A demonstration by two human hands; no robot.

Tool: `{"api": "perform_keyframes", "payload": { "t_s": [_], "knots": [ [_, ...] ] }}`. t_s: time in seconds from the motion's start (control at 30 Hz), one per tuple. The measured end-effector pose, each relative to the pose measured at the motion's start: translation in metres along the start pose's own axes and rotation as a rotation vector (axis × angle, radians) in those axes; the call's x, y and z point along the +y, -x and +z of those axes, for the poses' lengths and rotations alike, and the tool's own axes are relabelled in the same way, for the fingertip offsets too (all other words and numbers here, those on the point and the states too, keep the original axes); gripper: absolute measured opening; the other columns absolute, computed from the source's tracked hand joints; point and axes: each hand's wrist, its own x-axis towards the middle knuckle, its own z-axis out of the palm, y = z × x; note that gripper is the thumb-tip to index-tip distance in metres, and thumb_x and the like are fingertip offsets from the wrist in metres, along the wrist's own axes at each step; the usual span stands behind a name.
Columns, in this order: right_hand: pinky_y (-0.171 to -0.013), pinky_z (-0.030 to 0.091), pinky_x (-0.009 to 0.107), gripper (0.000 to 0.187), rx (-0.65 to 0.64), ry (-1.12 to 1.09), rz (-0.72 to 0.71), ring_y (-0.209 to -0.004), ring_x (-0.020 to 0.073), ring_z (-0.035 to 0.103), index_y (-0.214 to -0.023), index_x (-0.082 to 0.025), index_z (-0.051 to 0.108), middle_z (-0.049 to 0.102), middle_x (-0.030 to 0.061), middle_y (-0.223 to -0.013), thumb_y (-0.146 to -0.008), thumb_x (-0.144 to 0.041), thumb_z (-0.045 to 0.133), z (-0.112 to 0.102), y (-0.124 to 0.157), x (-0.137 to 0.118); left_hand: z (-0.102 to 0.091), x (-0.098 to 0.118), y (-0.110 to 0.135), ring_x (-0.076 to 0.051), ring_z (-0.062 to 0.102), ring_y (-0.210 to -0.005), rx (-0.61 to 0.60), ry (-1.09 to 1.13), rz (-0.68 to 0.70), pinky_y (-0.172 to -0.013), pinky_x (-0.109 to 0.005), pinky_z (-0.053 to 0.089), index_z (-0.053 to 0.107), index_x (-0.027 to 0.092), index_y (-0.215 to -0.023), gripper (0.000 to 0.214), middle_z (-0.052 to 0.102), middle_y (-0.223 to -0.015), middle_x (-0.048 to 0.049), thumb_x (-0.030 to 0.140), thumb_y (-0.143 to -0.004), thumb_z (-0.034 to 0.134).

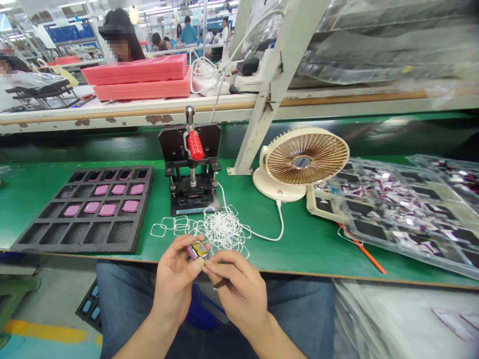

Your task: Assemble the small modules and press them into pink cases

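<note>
My left hand [175,279] holds a small square pink and yellow part [197,250] just in front of the table edge. My right hand [235,284] has its fingers pinched together against that same part from the right. Directly behind the hands lies a heap of thin white square rings [220,228] on the green table [299,239]. Further back stands a black hand press [191,169] with a red-handled lever [195,144].
A black foam tray [48,234] with several pink parts sits at the left. A cream desk fan [299,162] stands right of the press, its white cable trailing forward. Clear plastic trays [404,209] of parts fill the right. Pink foam sheets [138,75] and other people are behind.
</note>
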Motion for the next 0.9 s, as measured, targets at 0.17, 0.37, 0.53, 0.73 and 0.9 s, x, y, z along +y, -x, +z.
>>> {"api": "perform_keyframes", "payload": {
  "t_s": [0.17, 0.37, 0.53, 0.73, 0.9],
  "knots": [
    [-0.07, 0.061, 0.023, 0.021, 0.005, -0.112, -0.002, -0.08, 0.0131, 0.073, -0.106, -0.023, 0.075, 0.071, 0.0034, -0.098, -0.097, -0.004, 0.075, -0.002, 0.001, 0.002, -0.006, -0.002, -0.002, -0.033, 0.078, -0.111, -0.075, 0.056, -0.048, -0.104, -0.048, 0.062, 0.083, 0.025, -0.108, 0.039, 0.075, -0.125, -0.0101, 0.023, -0.072, 0.098],
    [-0.073, 0.064, 0.026, 0.03, -0.007, -0.09, -0.028, -0.081, 0.014, 0.074, -0.112, -0.026, 0.077, 0.072, 0.0037, -0.102, -0.095, -0.001, 0.073, -0.004, 0.006, 0.007, -0.008, -0.003, -0.002, -0.032, 0.078, -0.111, -0.107, 0.094, -0.086, -0.103, -0.047, 0.061, 0.083, 0.026, -0.111, 0.038, 0.077, -0.124, -0.0103, 0.023, -0.076, 0.096],
    [-0.084, 0.066, 0.03, 0.022, 0.015, -0.131, 0.041, -0.083, 0.0154, 0.074, -0.103, -0.025, 0.074, 0.069, 0.0023, -0.098, -0.096, -0.004, 0.075, 0.001, 0.004, 0.007, -0.009, -0.005, -0.004, -0.034, 0.074, -0.118, -0.134, 0.053, -0.033, -0.104, -0.048, 0.061, 0.084, 0.028, -0.11, 0.036, 0.07, -0.124, -0.0079, 0.022, -0.076, 0.095],
    [-0.083, 0.066, 0.032, 0.039, -0.142, -0.057, 0.26, -0.1, 0.0225, 0.073, -0.126, -0.028, 0.071, 0.067, 0.0071, -0.116, -0.091, -0.025, 0.087, -0.013, -0.001, 0.007, -0.025, -0.005, -0.006, -0.029, 0.072, -0.115, -0.247, -0.117, 0.067, -0.1, -0.038, 0.062, 0.085, 0.027, -0.114, 0.035, 0.066, -0.121, -0.0096, 0.025, -0.08, 0.094],
    [-0.088, 0.067, 0.034, 0.062, -0.302, 0.082, 0.262, -0.099, 0.0229, 0.074, -0.14, -0.032, 0.068, 0.063, 0.008, -0.125, -0.084, -0.013, 0.086, -0.026, 0.002, 0.001, -0.039, 0.001, 0.0, -0.029, 0.071, -0.113, -0.375, -0.309, 0.052, -0.099, -0.039, 0.062, 0.087, 0.027, -0.114, 0.031, 0.068, -0.119, -0.0129, 0.027, -0.083, 0.092]
  ]
}}
